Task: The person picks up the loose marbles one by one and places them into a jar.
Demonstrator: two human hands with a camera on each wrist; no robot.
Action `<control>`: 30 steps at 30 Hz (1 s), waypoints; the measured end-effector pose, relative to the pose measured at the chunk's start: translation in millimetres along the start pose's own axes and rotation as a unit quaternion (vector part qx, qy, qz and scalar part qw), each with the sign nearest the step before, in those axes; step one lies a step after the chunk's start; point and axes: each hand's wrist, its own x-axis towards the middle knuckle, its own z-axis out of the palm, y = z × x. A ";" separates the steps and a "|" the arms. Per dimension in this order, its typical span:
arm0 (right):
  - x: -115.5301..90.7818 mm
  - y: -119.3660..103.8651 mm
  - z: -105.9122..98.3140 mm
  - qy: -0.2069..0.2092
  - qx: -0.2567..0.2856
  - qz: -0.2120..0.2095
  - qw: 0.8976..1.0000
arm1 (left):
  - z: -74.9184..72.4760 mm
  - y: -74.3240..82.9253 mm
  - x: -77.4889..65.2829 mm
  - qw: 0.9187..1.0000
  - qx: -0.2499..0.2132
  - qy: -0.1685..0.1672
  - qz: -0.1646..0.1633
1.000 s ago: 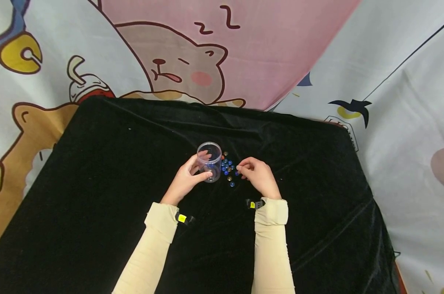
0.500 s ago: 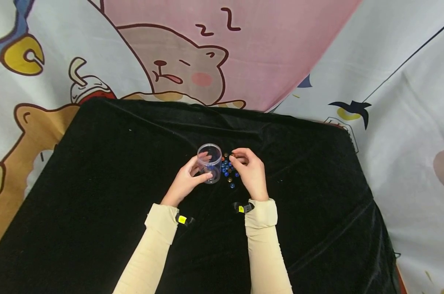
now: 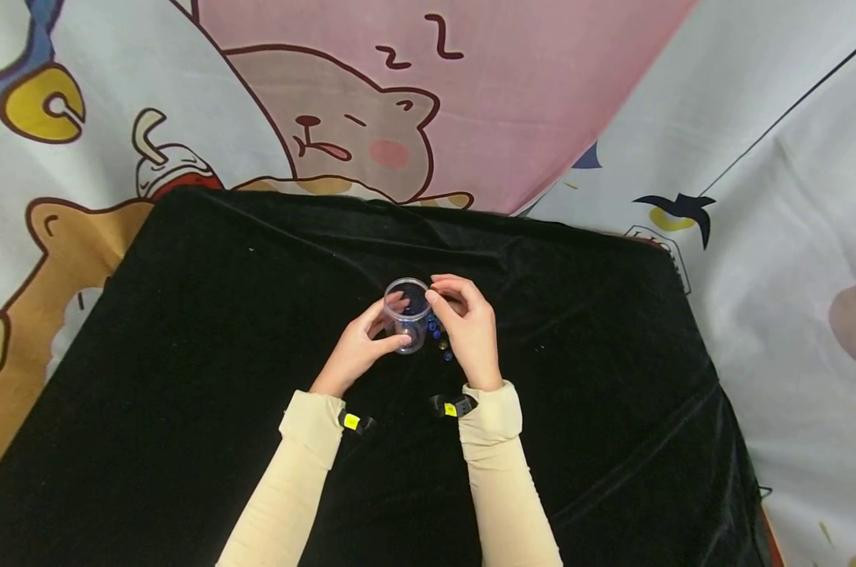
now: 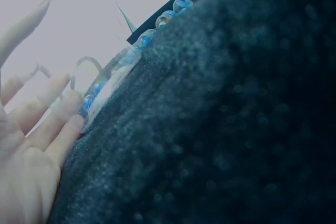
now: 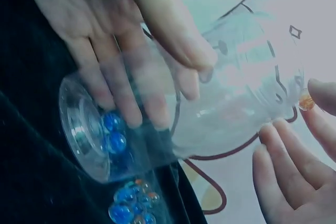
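A clear plastic jar (image 3: 416, 334) stands upright on the black cloth, its mouth uncovered. My left hand (image 3: 353, 356) grips its side, thumb in front and fingers behind. Blue glass marbles (image 5: 115, 142) lie on the jar's bottom in the right wrist view. At the rim, my right hand (image 3: 470, 329) pinches an amber marble (image 5: 306, 102) between thumb and index finger, the other fingers close to the jar's wall. A small cluster of blue and amber marbles (image 5: 124, 212) rests on the cloth just right of the jar, partly hidden by the right hand in the head view.
Black velvety cloth (image 3: 208, 378) with shallow folds covers the table. Behind it hangs a printed curtain (image 3: 534, 102) with a sleeping bear. Single marbles (image 4: 182, 4) lie at the edge of the cluster, close to the jar.
My right hand has moved left from the marbles' right side, picked up an amber marble at the back of the cluster, and brought it to the jar's rim. The left hand has barely moved.
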 end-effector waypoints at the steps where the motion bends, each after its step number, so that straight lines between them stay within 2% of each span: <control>1: -0.2 -0.1 1.3 -0.008 -0.001 -0.003 1.000 | -0.1 0.1 0.0 1.000 0.003 0.001 0.001; 8: -1.9 0.2 4.2 -0.039 -0.005 0.020 0.999 | 0.3 -0.8 0.8 1.000 0.010 0.001 0.007; 25: -1.4 -0.8 1.5 -0.045 -0.022 0.045 0.998 | -0.3 1.0 0.9 1.000 0.007 -0.003 -0.005; 30: -2.3 0.9 2.1 -0.045 -0.021 0.040 0.998 | 0.4 0.5 0.2 1.000 0.010 -0.003 -0.010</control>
